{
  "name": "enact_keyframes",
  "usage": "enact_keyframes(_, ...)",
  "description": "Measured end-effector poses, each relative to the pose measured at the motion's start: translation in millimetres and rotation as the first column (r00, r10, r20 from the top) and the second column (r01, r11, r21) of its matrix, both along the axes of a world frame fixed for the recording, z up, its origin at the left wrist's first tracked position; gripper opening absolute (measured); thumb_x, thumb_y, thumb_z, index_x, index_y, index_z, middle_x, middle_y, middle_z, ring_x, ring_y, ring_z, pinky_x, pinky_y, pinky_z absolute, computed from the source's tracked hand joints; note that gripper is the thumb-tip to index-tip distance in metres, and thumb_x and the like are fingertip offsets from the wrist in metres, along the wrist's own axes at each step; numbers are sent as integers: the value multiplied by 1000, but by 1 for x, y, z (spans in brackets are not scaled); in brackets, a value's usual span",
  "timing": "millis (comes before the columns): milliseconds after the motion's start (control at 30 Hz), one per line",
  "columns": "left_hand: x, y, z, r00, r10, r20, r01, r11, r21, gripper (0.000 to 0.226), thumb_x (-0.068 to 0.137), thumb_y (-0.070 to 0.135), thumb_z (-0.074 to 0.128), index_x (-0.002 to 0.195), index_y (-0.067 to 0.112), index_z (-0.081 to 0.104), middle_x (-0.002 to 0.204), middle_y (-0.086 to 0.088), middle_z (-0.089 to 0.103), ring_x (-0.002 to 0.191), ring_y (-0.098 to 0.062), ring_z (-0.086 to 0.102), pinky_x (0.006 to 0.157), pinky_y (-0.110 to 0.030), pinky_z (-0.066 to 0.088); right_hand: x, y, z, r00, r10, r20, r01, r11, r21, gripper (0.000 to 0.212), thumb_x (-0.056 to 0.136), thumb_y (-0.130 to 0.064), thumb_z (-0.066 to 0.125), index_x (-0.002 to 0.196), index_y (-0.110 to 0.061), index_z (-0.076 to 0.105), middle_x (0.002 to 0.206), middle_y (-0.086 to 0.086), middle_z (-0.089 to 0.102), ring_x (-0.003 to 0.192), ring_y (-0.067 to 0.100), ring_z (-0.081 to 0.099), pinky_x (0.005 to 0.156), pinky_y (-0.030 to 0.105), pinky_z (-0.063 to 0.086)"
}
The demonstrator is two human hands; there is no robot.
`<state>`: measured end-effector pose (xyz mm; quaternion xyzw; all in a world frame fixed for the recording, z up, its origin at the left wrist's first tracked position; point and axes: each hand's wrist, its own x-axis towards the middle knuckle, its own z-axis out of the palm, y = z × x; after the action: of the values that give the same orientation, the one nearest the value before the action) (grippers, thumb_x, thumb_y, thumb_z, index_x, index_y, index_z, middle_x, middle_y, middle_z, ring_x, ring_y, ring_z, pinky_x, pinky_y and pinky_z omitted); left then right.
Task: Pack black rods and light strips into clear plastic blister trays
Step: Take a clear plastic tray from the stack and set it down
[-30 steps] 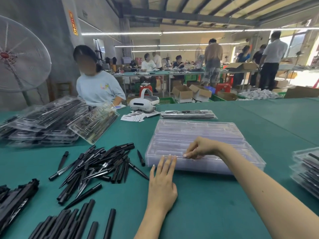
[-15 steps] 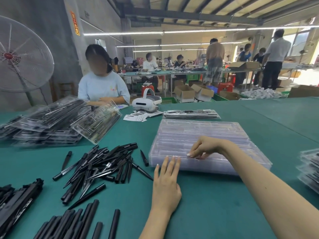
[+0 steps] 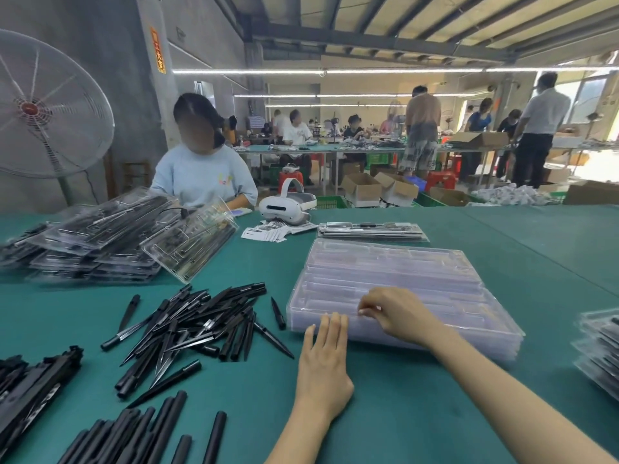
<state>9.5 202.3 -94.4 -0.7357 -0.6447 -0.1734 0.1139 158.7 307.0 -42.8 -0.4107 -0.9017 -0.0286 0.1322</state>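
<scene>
Many black spikes point(image 3: 201, 323), headset point(image 3: 287, 207), fan point(image 3: 43, 112)

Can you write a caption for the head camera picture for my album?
Left hand flat on the green table, right hand picking at stacked clear trays.

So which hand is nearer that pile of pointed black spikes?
Left. The left hand lies flat on the table just right of the spike pile; the right hand is farther right, fingering the clear tray stack.
</scene>
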Motion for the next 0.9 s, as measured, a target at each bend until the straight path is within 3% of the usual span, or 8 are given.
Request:
enact_keyframes(33, 1, 2, 2, 1000, 6, -11, -6, 1000, -1, 89, 60, 17, 65, 144, 6, 39, 151, -4, 34, 139, -23, 34, 115, -39, 22, -1, -1, -3, 1000, 4, 28, -5, 1000, 30, 21, 99, -22, 46, 105, -20, 66, 107, -1, 64, 95, 25, 59, 74, 35, 44)
enact_keyframes(67, 1, 4, 4, 999, 17, -32, -16, 1000, 26, 89, 60, 19, 66, 143, 5, 39, 150, -5, 35, 138, -24, 35, 115, -38, 22, -2, -2, -4, 998, 3, 57, -6, 999, 53, 22, 99, -19, 43, 108, -21, 63, 109, -1, 61, 93, 27, 58, 71, 35, 42)
enact_keyframes(133, 1, 8, 5, 1000, 17, -23, -17, 1000, 4, 87, 34, 24, 77, 118, 6, 67, 125, -7, 63, 114, -22, 62, 100, -35, 46, -4, -4, -4, 996, -10, 93, 3, 997, 83, 23, 99, -12, 40, 110, -21, 57, 112, 1, 55, 89, 30, 56, 67, 37, 40)
enact_keyframes(167, 1, 7, 2, 999, 6, -44, -7, 1000, -15, 85, 25, 21, 79, 108, 6, 73, 115, -7, 69, 105, -21, 67, 99, -36, 47, -5, -5, -4, 996, -19, 89, 11, 996, 84, 23, 98, -10, 39, 110, -20, 56, 112, 1, 54, 89, 31, 56, 65, 37, 39)
enact_keyframes(300, -1, 6, -5, 999, 16, -49, -15, 1000, 17, 84, 25, 14, 75, 108, 4, 72, 114, -9, 69, 104, -22, 67, 108, -33, 14, -7, -7, -5, 997, -54, 51, 50, 995, 87, 22, 97, -9, 38, 107, -20, 54, 114, -4, 52, 99, 24, 54, 63, 30, 33)
enact_keyframes(600, 0, 8, -4, 1000, 4, 20, -5, 1000, 3, 88, 23, 19, 74, 110, 8, 72, 114, -2, 69, 105, -19, 67, 107, -32, 11, -10, -12, -2, 993, -91, 68, 76, 976, 203, 27, 93, -3, 40, 110, -17, 54, 116, -2, 55, 102, 21, 56, 63, 28, 31)
enact_keyframes(733, -1, 10, -9, 1000, 18, -8, -18, 999, 32, 82, 25, 24, 71, 106, 13, 74, 113, 2, 69, 104, -15, 66, 102, -33, 25, -2, 24, 58, 929, -228, -291, 291, 936, 198, 20, 97, 0, 39, 102, -9, 57, 106, 7, 56, 85, 25, 56, 60, 28, 32)
enact_keyframes(900, 2, 15, -7, 999, 8, -42, -7, 1000, 22, 81, 22, 28, 71, 100, 11, 76, 106, 0, 71, 98, -16, 69, 87, -36, 54, -12, 30, 84, 974, -228, 2, 222, 947, 233, 15, 99, -7, 37, 108, -10, 49, 112, 5, 57, 91, 28, 60, 54, 32, 33)
